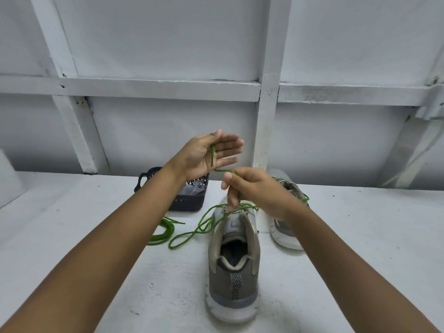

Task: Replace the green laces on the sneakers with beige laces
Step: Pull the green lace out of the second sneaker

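Head view, two bare arms reach forward over a white worktop (72, 224). Left hand (206, 155) is raised, palm up and turned toward the camera, fingers (230, 143) stretched out flat and released; a green lace (212, 157) runs down across the palm, draped, with the thumb lying near its top end. Whether the thumb pins it, cannot tell. Right hand (254, 191) sits just right of and below the left, fingers clenched on the same green lace, thumb and forefinger pinching it where it leaves the left palm. From there the lace drops to the eyelet area of the near sneaker (234, 265), then trails left in loose loops onto the worktop.

Near sneaker is grey with white sole, heel toward the camera, upright, centre of the scene. Second sneaker (286, 231) stands right and farther off, partly hidden by the right wrist, green lacing visible on it. A second green lace (163, 233) lies in a loose bundle on the worktop, left of the near sneaker. Dark plastic basket (189, 200) sits far left of the sneakers, behind the left forearm; contents unclear. White panelled wall (168, 44) behind the worktop.
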